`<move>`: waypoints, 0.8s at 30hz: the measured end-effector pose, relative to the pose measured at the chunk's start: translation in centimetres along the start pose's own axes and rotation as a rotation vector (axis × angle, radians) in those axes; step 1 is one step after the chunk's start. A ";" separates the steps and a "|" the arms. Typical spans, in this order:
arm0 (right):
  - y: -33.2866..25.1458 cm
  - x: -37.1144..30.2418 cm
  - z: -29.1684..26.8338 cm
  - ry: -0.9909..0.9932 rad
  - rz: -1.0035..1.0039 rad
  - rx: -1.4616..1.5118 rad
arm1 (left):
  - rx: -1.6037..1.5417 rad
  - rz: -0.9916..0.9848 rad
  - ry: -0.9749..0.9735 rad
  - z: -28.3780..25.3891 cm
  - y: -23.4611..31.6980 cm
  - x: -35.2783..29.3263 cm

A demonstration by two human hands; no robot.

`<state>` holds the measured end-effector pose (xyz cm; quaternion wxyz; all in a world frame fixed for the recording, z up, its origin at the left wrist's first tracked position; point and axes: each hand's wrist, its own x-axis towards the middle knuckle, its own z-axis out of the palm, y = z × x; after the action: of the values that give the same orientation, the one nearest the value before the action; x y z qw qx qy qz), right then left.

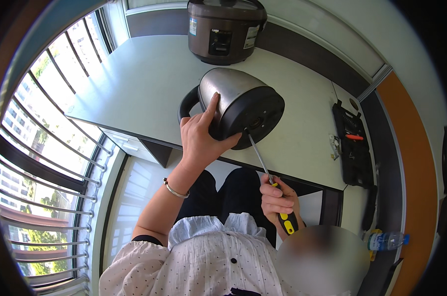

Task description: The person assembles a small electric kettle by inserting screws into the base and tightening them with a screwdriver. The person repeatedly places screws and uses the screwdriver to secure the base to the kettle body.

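A stainless steel electric kettle [233,89] lies tipped on its side on the white desk, its black base turned toward me. My left hand [202,130] steadies it, index finger along the steel body and thumb against the base's lower edge. The kettle's black handle [188,102] sticks out to the left, beyond that hand. In my right hand [281,201] is a screwdriver [257,150] with a black and yellow handle, fingers wrapped round it. Its long metal shaft reaches up to the base, and the tip meets it near my left thumb.
A brown rice cooker [227,34] stands at the back of the desk [144,74]. To the right lies an open black tool case [354,148] holding a red-handled tool, with small parts [334,147] beside it. A water bottle [387,241] is at the lower right. Barred windows run along the left.
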<state>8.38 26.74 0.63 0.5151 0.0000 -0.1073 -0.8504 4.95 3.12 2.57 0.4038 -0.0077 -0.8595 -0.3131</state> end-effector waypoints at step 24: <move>-1.3 -3.5 -0.9 0.610 -0.672 -1.565 | -0.501 -0.300 -0.075 -0.5 -3.1 0.2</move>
<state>9.03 30.23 -0.85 0.0985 -0.0935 0.6484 -0.7491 4.36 0.31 1.36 0.3063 0.0084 -0.7612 -0.5715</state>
